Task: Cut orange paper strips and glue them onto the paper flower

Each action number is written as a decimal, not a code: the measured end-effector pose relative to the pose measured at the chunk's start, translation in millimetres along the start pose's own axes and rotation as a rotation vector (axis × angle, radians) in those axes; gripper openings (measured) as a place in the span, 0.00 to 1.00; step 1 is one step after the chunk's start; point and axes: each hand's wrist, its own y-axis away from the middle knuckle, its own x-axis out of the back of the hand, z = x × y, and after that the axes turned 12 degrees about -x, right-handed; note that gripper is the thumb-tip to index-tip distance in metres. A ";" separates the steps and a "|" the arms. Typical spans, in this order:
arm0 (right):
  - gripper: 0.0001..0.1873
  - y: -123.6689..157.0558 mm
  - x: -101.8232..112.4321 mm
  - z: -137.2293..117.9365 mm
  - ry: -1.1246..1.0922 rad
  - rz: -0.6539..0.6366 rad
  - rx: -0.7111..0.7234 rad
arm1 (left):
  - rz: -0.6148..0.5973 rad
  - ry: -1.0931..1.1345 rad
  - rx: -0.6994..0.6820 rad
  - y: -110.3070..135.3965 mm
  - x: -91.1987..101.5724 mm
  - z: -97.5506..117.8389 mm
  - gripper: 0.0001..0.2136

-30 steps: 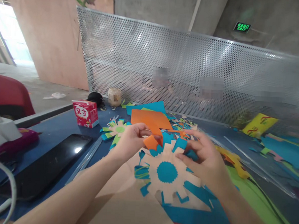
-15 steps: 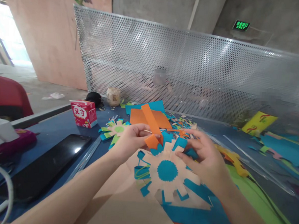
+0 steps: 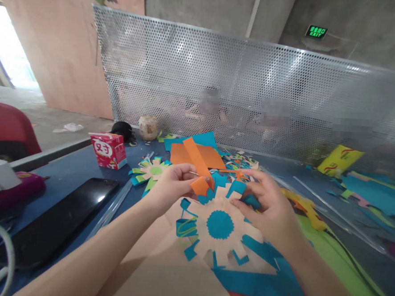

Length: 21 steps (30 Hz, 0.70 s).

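My left hand (image 3: 178,182) pinches a folded orange paper strip (image 3: 197,159) over the top edge of a paper flower. The flower (image 3: 207,240) is pale pinkish paper with a scalloped blue centre (image 3: 220,224) and blue-tipped petals, some curled. My right hand (image 3: 267,203) closes on the flower's upper right petals, thumb on the front and other fingers behind. A thin orange strip (image 3: 227,171) reaches its index fingertip; whether it is gripped there is hidden. Under the flower lie pale sheets (image 3: 163,271) and blue paper (image 3: 256,285). A smaller green-centred flower (image 3: 154,170) sits beyond my left wrist.
On the left are a black phone (image 3: 55,219), a red box (image 3: 108,150) and a white cable (image 3: 7,239). Orange sheets (image 3: 180,155) and scraps (image 3: 241,162) lie ahead, before a perforated metal screen (image 3: 195,72). To the right are a yellow glue gun (image 3: 309,210) and clear sticks (image 3: 337,212).
The view has shifted slightly, so everything sits a little further left. Both hands keep the same hold, and the orange strip and flower stay almost still.
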 end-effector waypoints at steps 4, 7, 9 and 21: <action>0.22 0.7 -0.9 -0.2 0.016 0.019 -0.010 | 0.007 -0.007 -0.008 0.9 -2.6 1.8 0.11; 0.22 1.2 -2.3 -0.4 0.022 0.047 0.006 | 0.026 0.003 -0.036 2.0 -3.4 2.2 0.13; 0.22 1.8 -2.9 -0.6 0.041 0.061 0.017 | 0.001 0.039 -0.053 2.9 -3.1 2.7 0.13; 0.21 7.4 2.9 -11.5 0.142 0.040 0.069 | -0.021 -0.009 -0.145 5.3 2.5 5.5 0.18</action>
